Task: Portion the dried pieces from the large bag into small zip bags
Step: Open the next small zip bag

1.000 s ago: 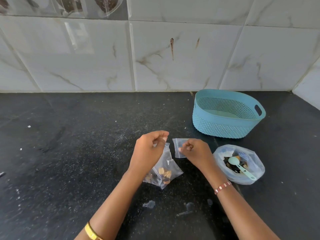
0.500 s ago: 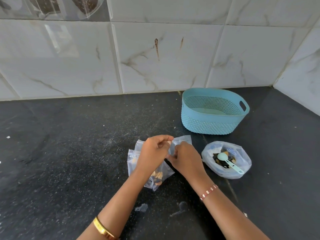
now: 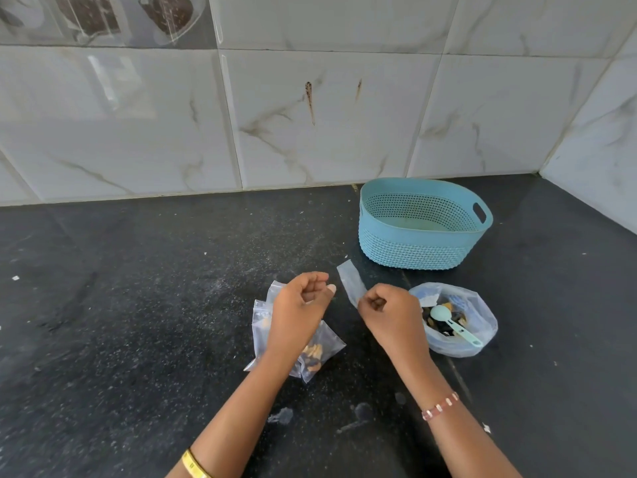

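Small zip bags with dried pieces lie on counter under left hand. Half second ago hands met; now apart. Left fingers curled, holding nothing seen. Right hand pinches empty zip bag, ready for filling. Large bag with scoop just right.

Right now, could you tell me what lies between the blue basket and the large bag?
In the head view, only bare black counter separates the blue basket from the large bag.

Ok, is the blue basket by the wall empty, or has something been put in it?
Empty, as far as shows: the blue basket stands upright and its visible floor is bare. Its near inner wall is hidden.
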Demonstrator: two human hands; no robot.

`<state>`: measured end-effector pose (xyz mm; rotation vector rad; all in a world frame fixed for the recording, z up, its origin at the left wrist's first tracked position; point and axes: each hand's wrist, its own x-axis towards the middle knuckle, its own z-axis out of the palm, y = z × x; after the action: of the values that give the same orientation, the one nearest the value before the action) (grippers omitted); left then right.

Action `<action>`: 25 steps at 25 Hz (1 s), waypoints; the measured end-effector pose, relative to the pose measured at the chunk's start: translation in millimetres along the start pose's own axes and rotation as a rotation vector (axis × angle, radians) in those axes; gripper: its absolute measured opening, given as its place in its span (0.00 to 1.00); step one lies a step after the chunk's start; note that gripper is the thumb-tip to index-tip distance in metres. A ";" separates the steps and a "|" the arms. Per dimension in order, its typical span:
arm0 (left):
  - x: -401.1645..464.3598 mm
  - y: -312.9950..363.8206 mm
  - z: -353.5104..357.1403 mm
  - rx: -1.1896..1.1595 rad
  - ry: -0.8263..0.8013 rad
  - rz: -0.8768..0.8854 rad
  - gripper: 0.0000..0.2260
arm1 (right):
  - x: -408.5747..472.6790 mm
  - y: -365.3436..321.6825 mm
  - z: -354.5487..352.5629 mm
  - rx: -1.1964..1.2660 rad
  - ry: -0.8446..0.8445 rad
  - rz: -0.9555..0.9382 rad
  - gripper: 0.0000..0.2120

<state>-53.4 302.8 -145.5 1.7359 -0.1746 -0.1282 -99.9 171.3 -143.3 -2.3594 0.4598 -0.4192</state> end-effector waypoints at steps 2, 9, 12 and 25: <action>-4.8 1.8 8.4 -0.075 -0.043 -0.033 0.06 | -8.2 -3.6 -8.6 0.118 0.022 0.024 0.05; -12.7 9.1 30.9 -0.051 -0.124 -0.055 0.05 | -21.2 3.9 -25.2 0.171 0.058 0.118 0.04; -15.9 11.7 37.6 0.023 -0.170 -0.004 0.07 | -22.3 5.6 -31.3 0.143 0.078 0.118 0.03; -14.5 14.8 54.1 0.279 -0.189 0.136 0.03 | -15.2 13.4 -49.8 0.070 0.032 0.084 0.06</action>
<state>-78.3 250.7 -140.5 1.9826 -0.4668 -0.1745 -136.9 140.2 -119.5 -2.2600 0.5480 -0.4283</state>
